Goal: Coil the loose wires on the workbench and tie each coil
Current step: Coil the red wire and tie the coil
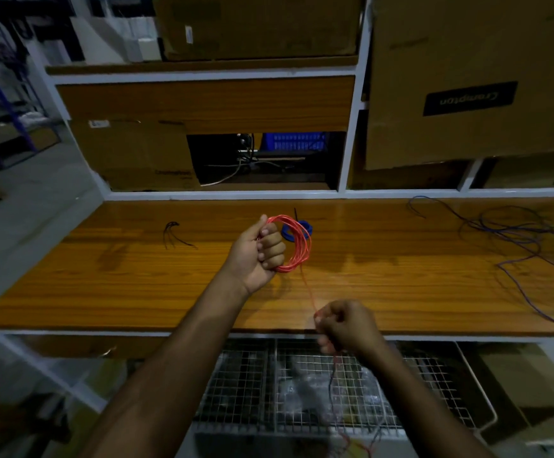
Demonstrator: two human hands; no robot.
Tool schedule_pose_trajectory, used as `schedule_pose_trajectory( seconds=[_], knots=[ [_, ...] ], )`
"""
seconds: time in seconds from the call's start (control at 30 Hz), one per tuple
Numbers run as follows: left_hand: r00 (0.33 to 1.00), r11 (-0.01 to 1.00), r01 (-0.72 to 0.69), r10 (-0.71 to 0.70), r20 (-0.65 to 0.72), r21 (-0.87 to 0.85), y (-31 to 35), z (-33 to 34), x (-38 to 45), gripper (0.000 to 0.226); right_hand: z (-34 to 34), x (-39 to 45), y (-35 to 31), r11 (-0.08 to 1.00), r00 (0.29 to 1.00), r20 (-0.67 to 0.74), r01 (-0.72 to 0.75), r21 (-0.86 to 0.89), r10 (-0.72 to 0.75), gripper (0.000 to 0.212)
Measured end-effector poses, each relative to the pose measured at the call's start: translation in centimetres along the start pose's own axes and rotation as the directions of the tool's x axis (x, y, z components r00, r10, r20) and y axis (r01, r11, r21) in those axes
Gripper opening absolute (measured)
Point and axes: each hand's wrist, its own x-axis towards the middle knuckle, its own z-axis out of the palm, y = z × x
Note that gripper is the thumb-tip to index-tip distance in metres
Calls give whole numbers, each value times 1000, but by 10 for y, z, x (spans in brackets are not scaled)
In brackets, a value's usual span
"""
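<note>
Gripping the red wire coil (293,243) in your left hand (256,252), you hold it upright above the middle of the wooden workbench (103,276), fingers curled round its near-left side. One loose strand runs from the bottom of the coil down and toward you to your right hand (346,327), which sits at the near edge of the bench, fingers closed and pinching that strand. Below your right hand the red tail (336,385) hangs on, with a darker wire beside it, in front of the wire-mesh basket (245,391).

Just behind the red coil, a blue coil (305,226) lies on the bench with a black tie end sticking up from it. Left of centre, a small bunch of black ties (174,234) lies on the wood, well apart from both hands. At the far right, loose blue and dark wires (513,231) sprawl uncoiled across the surface.

Containers: the mesh basket under the bench holds clear plastic bags; the contents are too blurred to name. A blue crate (298,141) sits in the open shelf bay behind the bench, contents not visible. Closed cardboard boxes (460,77) fill the shelves above.
</note>
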Motion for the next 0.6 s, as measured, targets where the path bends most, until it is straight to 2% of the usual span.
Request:
schedule_pose_trajectory(
  seconds=[0.07,0.13,0.17,0.27,0.3,0.37,0.4,0.47,0.53,0.6],
  knots=[
    [1000,1000,-10,11,-29,27,-2,0,0,51,12,-19,-25,945,991,70,133,-297,-117,13],
    [999,998,-10,13,-48,67,-3,0,-2,50,13,-39,-53,741,940,202,341,-578,-275,12],
    [998,996,-10,15,-57,88,-4,0,-2,48,11,-48,-68,650,905,270,424,-630,-329,16],
    [997,988,-14,25,-72,153,-8,3,-6,41,3,-64,-109,486,813,426,580,-654,-396,40],
    [997,985,-16,28,-65,173,-9,5,-8,39,0,-65,-123,445,791,427,603,-662,-438,42],
    [997,972,-20,37,-66,233,-12,10,-12,36,-9,-61,-144,442,785,348,589,-677,-512,38],
    [996,961,-23,47,-81,275,-13,11,-14,37,-14,-58,-152,405,754,300,591,-697,-584,36],
    [992,937,-32,72,-104,348,-15,15,-16,38,-23,-48,-159,290,633,243,618,-731,-735,33],
    [991,919,-50,93,-93,391,-16,19,-18,35,-30,-40,-162,257,600,257,636,-727,-758,32],
    [989,909,-77,120,-82,409,-16,22,-19,30,-32,-33,-163,216,578,351,693,-688,-737,32]
  ],
)
